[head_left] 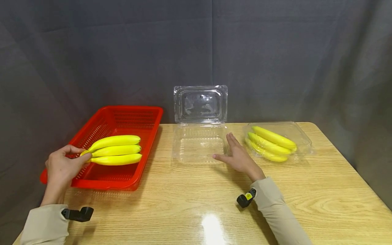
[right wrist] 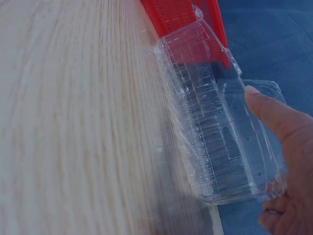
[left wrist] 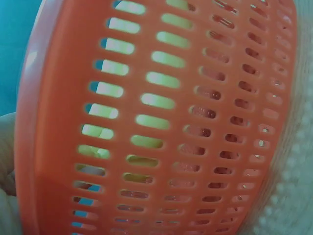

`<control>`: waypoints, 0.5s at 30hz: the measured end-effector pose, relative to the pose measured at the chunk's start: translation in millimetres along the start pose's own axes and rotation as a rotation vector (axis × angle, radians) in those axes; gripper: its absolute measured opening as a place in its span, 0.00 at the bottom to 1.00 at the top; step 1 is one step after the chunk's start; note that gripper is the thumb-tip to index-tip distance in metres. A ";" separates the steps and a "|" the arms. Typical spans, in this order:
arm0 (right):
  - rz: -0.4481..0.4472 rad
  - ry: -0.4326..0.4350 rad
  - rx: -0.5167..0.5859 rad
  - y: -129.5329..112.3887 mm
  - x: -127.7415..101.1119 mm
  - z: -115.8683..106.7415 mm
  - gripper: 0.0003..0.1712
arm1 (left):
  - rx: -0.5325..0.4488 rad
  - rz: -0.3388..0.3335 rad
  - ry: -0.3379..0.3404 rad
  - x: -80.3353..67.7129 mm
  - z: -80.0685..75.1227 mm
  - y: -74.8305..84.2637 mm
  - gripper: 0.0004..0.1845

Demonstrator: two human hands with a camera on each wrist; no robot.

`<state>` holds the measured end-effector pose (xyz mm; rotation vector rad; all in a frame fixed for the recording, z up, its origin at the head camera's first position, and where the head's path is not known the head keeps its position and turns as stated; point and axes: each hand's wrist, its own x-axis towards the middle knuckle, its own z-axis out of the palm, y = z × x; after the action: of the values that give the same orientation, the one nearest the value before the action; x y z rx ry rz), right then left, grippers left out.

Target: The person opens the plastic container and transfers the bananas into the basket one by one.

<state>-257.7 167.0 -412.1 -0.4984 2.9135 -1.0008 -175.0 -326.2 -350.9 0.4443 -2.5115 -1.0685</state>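
My left hand pinches the stem end of a bunch of three yellow bananas, with thumb and fingers together. The bunch is over the red basket, its tips pointing right. Through the basket's slots in the left wrist view, the bananas show as pale yellow. A clear plastic clamshell container stands with its lid raised at the back. Beside its right edge is my right hand, thumb spread from straight fingers. In the right wrist view the thumb lies by the container's rim; contact is hard to tell.
At the right, a closed clear clamshell contains another bunch of bananas. The wooden table has rounded corners, and a grey curtain hangs behind it. Light glares off the table's front.
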 end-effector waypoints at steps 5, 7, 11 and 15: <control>0.004 0.002 -0.002 0.1 0.5 -0.7 0.65 | -0.137 -0.002 -0.122 7.9 -2.6 -2.2 0.23; 0.006 0.001 0.000 -0.1 0.7 -0.9 0.65 | -0.170 -0.005 -0.155 11.1 -2.7 -3.0 0.23; 0.006 0.000 0.001 -0.2 0.7 -0.9 0.65 | -0.213 -0.036 -0.187 15.4 -1.1 -4.5 0.21; 0.005 -0.003 -0.002 -0.3 0.5 -0.3 0.65 | -0.242 -0.056 -0.199 17.7 0.2 -5.9 0.19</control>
<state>-258.1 166.8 -411.7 -0.4917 2.9113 -0.9960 -189.8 -337.5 -351.5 0.3554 -2.5036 -1.4836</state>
